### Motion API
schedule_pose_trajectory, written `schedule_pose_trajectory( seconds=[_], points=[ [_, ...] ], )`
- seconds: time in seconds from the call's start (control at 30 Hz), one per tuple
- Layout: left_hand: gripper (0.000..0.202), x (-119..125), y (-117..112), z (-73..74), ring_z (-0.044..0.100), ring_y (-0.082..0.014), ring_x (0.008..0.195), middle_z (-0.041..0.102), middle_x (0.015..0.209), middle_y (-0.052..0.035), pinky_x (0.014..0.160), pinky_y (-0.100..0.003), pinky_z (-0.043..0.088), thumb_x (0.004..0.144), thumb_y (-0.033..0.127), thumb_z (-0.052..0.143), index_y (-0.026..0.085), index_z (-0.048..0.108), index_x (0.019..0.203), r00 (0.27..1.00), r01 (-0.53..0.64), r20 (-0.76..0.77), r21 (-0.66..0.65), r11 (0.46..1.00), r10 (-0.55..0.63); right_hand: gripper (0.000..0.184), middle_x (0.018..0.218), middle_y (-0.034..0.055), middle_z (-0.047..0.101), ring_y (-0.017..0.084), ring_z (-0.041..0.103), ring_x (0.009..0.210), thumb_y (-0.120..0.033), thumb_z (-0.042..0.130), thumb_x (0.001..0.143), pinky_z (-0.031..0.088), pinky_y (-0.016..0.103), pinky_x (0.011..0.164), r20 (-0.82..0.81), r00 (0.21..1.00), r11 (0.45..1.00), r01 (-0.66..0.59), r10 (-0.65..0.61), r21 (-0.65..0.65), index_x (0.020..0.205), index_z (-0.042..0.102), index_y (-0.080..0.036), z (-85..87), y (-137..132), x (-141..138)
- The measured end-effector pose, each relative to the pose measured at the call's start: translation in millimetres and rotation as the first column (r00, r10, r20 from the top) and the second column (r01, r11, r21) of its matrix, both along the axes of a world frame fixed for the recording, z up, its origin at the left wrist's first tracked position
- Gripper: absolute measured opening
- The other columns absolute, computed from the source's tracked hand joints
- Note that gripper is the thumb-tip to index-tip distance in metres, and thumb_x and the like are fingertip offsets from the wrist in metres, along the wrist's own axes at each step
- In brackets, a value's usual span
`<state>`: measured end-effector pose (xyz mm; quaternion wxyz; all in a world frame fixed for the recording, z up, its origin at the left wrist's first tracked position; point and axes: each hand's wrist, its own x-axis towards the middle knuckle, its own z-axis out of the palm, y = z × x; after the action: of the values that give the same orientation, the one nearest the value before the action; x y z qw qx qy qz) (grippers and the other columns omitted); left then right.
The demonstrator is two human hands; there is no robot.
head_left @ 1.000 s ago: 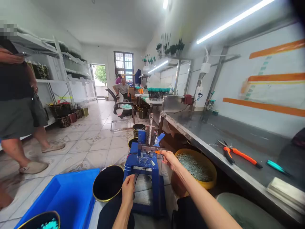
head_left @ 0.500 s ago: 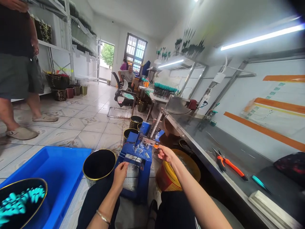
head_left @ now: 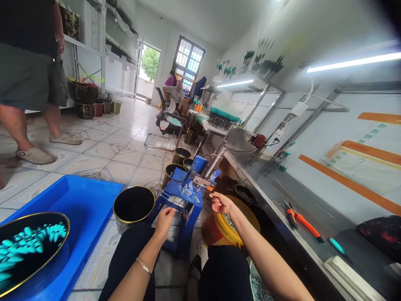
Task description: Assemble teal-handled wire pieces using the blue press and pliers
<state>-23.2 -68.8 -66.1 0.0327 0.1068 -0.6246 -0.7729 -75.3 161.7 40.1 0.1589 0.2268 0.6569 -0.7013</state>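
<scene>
A blue bench-like machine with a metal clamp head stands between my knees. My left hand is in front of its left side, thumb and fingertips pinched together; what they hold, if anything, is too small to make out. My right hand is curled just right of the clamp head, apart from it, with a small dark tip showing at the fingertips. Below the right hand sits a yellow and red bucket with pale small pieces inside.
A black gold-rimmed bin stands left of the machine. Another bin of turquoise-tipped pieces stands at the blue tray. Orange-handled pliers lie on the right-hand bench. A person stands at left; others sit at the back.
The view has shifted slightly, moving the background rightward. My right hand has drawn a little away from the clamp head. My left hand stays pinched in front of the machine.
</scene>
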Motion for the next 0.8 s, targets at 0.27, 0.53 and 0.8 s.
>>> schedule_pose_trajectory(
  seconds=[0.27, 0.53, 0.8],
  points=[
    [0.025, -1.0, -4.3, -2.2, 0.032, -0.0073, 0.039, 0.038, 0.044, 0.0057, 0.04, -0.022, 0.023, 0.062, 0.039, 0.059, 0.015, 0.057, 0.06, 0.995, 0.07, 0.056, 0.159, 0.985, -0.08, 0.024, 0.049, -0.0086, 0.049, 0.005, 0.037, 0.039, -0.026, 0.059, 0.066, 0.037, 0.018, 0.045, -0.424, 0.894, 0.944, 0.252, -0.143, 0.214, 0.09, 0.06, -0.021, -7.2, -13.0, 21.3],
    [0.02, 2.4, -12.5, 3.9, 0.033, -0.0072, 0.04, 0.041, 0.045, 0.005, 0.041, -0.022, 0.024, 0.062, 0.034, 0.061, 0.014, 0.057, 0.059, 0.995, 0.062, 0.057, 0.234, 0.97, -0.078, 0.015, 0.039, -0.0068, 0.043, 0.008, 0.04, 0.04, -0.028, 0.066, 0.059, 0.035, 0.021, 0.042, -0.437, 0.893, 0.907, 0.271, -0.112, 0.323, 0.066, 0.06, -0.016, 0.0, -29.9, 17.6],
    [0.024, 2.6, -26.0, 6.1, 0.033, -0.0079, 0.041, 0.04, 0.045, 0.0052, 0.042, -0.022, 0.022, 0.06, 0.038, 0.062, 0.015, 0.059, 0.062, 0.995, 0.064, 0.054, 0.255, 0.965, -0.08, 0.021, 0.037, -0.0118, 0.031, 0.004, 0.026, 0.034, -0.029, 0.068, 0.059, 0.041, 0.021, 0.045, -0.378, 0.918, 0.948, 0.221, -0.123, 0.229, 0.075, 0.059, -0.018, -6.3, -31.6, 22.9]
  ],
)
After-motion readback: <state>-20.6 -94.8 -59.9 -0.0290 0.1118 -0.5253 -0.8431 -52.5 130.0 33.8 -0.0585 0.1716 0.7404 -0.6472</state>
